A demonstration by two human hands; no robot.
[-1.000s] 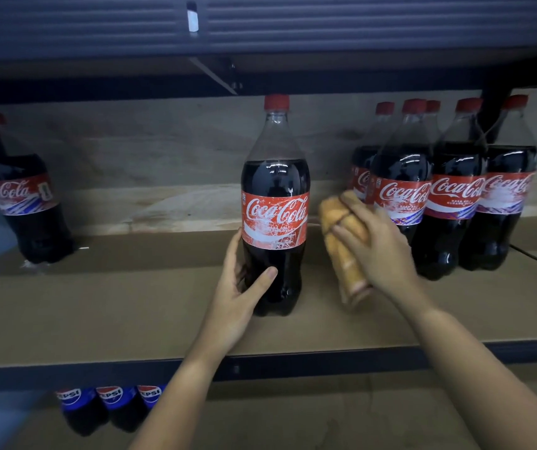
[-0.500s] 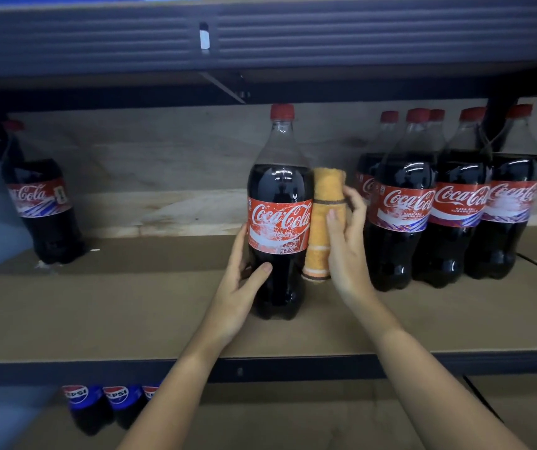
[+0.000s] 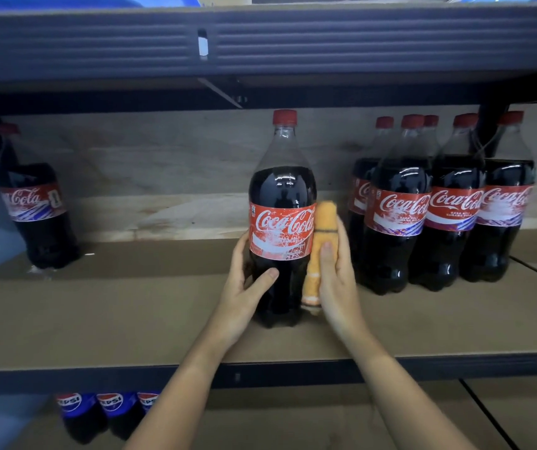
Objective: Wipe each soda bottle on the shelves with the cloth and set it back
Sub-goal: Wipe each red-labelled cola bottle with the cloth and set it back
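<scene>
A Coca-Cola bottle (image 3: 281, 196) with a red cap stands upright on the middle of the brown shelf (image 3: 130, 313). My left hand (image 3: 247, 287) grips its lower left side, thumb across the front. My right hand (image 3: 336, 274) presses a folded orange cloth (image 3: 324, 241) flat against the bottle's right side, at label height and below. The cloth runs vertically along the bottle.
Several Coca-Cola bottles (image 3: 448, 209) stand grouped at the right of the shelf. A single one (image 3: 33, 203) stands at the far left. Pepsi bottles (image 3: 108, 407) sit on the shelf below. A dark metal shelf beam (image 3: 325, 43) runs overhead.
My right hand brought the cloth from beside the bottle up against its right side and now holds it there, slightly lower. The left hand keeps its grip.
</scene>
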